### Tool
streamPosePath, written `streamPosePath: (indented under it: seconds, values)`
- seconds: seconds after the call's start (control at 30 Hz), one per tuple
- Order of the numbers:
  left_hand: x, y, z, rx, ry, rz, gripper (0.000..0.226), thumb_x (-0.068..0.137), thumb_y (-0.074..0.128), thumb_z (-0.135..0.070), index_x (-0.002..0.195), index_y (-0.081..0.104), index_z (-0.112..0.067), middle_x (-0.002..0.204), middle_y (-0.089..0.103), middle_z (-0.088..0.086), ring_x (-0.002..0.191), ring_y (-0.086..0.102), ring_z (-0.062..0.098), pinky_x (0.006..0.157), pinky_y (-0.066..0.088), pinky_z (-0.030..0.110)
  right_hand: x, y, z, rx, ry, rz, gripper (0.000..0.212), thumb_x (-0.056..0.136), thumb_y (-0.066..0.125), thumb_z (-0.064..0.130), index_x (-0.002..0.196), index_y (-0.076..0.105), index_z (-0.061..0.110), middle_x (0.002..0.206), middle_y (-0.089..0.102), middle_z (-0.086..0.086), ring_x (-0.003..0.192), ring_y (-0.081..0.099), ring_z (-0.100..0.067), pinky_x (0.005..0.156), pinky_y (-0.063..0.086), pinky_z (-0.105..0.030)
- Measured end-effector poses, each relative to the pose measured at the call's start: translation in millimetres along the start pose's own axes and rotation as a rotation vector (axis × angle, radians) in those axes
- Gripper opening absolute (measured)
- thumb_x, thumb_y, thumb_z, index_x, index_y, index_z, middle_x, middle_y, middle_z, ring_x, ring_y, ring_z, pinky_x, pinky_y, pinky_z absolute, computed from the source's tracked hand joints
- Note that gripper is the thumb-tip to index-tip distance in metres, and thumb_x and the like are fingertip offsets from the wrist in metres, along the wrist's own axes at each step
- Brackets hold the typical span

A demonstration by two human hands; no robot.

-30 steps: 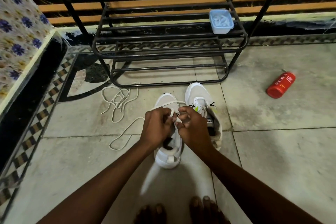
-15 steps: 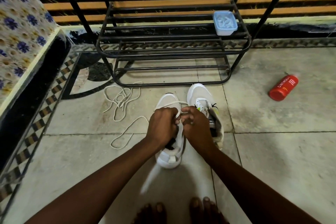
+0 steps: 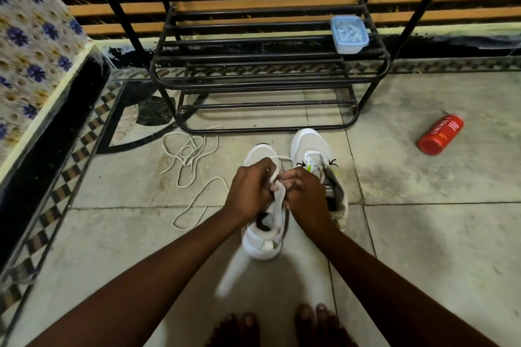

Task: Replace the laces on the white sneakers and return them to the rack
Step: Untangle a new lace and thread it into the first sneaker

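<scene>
Both hands [image 3: 277, 191] pinch a lace [image 3: 277, 176] over the left sneaker [image 3: 265, 239].

Both arms are bare and stretched out. The left forearm [image 3: 169, 265] comes in from about 7 o'clock and the right forearm [image 3: 383, 276] from 5 o'clock, meeting around the middle of the view. The left hand [image 3: 251, 191] and right hand [image 3: 306, 194] sit knuckle to knuckle, backs up, fingers [image 3: 290, 177] curled in tight, pinching a white lace [image 3: 275, 176] between them. Bare toes [image 3: 315, 318] peek in at 6 o'clock.
</scene>
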State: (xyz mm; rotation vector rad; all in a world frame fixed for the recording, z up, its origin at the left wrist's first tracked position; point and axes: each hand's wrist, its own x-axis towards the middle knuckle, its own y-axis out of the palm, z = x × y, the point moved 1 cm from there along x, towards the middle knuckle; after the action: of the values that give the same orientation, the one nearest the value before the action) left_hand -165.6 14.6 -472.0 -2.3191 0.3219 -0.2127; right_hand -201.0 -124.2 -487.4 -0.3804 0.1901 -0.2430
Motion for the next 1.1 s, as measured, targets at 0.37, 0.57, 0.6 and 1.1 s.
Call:
streamPosePath:
  seconds: [0.37,0.57,0.6,1.1]
  values:
    - [7,-4,12,-0.063,-0.129,-0.042,0.016,0.070,0.085,-0.010,0.066,0.070,-0.013,0.067,0.065,-0.004,0.068,0.060,0.007,0.066,0.043,0.022,-3,7,5,-0.176,-0.033,-0.013,0.020,0.086,0.059,0.004,0.093,0.077,0.011,0.092,0.076,-0.003,0.088,0.068,-0.019,0.075,0.045,-0.025]
    - [7,-12,10,-0.185,-0.210,-0.050,0.014,0.069,0.089,-0.005,0.068,0.081,-0.017,0.067,0.074,-0.006,0.067,0.069,-0.001,0.066,0.048,0.013,3,5,10,-0.160,-0.067,-0.014,0.018,0.080,0.051,0.014,0.070,0.066,0.011,0.065,0.066,0.000,0.065,0.062,-0.017,0.062,0.047,-0.033]
    - [6,-11,10,-0.188,-0.219,-0.047,0.015,0.070,0.089,-0.006,0.069,0.081,-0.018,0.069,0.075,-0.007,0.067,0.068,-0.003,0.066,0.047,0.012,5,4,10,-0.174,-0.068,-0.003,0.014,0.081,0.056,0.011,0.070,0.065,0.011,0.066,0.066,-0.001,0.066,0.062,-0.019,0.063,0.047,-0.035]
    - [-16,-12,25,-0.043,-0.247,-0.078,0.069,0.055,0.098,-0.054,0.105,0.065,-0.020,0.104,0.063,-0.004,0.089,0.064,0.009,0.077,0.052,0.023,2,4,16,-0.213,-0.199,-0.018,0.015,0.062,0.040,0.014,0.076,0.044,0.011,0.066,0.052,-0.010,0.063,0.050,-0.033,0.058,0.039,-0.045]
